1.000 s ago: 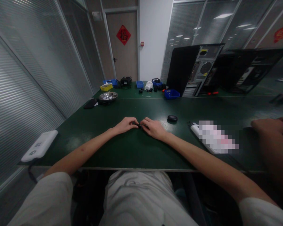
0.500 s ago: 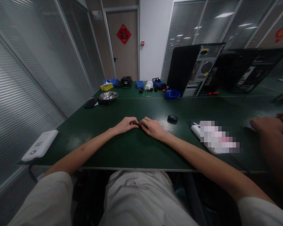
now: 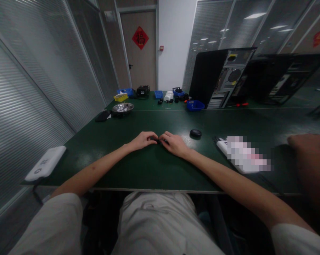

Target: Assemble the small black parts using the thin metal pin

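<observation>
My left hand (image 3: 143, 141) and my right hand (image 3: 175, 145) meet just above the green table, fingertips nearly touching. Between them is a small, thin dark piece (image 3: 158, 140), too small and too covered by fingers to name. The left thumb and forefinger pinch its left side. On the other side, my right fingers are curled and closed around it. A rounded black shell like a computer mouse (image 3: 195, 133) lies to the right of my right hand, apart from it.
A white device with cables (image 3: 235, 159) lies to the right, partly blurred out. Beyond it rests another person's hand (image 3: 306, 143). A white box (image 3: 46, 163) sits at the left edge. Farther back are a metal dish (image 3: 122, 108), a blue bin (image 3: 195, 106) and a computer case (image 3: 211, 78).
My hands stay almost in place, with slight finger movement around the small dark piece. The other person's hand at the right has shifted a little to the right.
</observation>
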### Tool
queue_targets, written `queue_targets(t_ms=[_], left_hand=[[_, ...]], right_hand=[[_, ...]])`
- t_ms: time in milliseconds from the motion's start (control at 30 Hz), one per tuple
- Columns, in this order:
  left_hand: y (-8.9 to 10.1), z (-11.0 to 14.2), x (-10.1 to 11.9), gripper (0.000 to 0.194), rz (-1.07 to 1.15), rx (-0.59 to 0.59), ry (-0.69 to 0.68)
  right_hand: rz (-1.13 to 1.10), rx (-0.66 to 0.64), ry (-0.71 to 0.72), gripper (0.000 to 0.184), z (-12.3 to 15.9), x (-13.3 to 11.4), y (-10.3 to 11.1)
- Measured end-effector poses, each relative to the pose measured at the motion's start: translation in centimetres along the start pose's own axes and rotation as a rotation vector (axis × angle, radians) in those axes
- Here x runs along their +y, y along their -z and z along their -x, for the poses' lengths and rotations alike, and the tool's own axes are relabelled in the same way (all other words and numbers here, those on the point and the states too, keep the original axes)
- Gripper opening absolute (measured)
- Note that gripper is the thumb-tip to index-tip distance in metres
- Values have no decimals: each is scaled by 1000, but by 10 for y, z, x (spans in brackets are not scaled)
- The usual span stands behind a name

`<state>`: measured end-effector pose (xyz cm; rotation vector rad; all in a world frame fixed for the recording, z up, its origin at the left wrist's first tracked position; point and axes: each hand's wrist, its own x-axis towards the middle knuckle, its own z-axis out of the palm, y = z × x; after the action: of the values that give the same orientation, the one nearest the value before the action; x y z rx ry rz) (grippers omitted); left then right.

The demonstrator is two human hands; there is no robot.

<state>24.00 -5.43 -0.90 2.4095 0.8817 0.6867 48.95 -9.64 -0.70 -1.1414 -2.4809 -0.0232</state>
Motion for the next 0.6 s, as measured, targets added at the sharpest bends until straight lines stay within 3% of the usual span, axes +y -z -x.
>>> queue_targets(t_ms=[333,600], left_hand=[[1,0,-4,37,0,-21,-28],[1,2,4,38,-133,-54,-115]], right_hand=[[-13,25,-33,23,1,4,0],[59,-29,-65,27,1,5,4]])
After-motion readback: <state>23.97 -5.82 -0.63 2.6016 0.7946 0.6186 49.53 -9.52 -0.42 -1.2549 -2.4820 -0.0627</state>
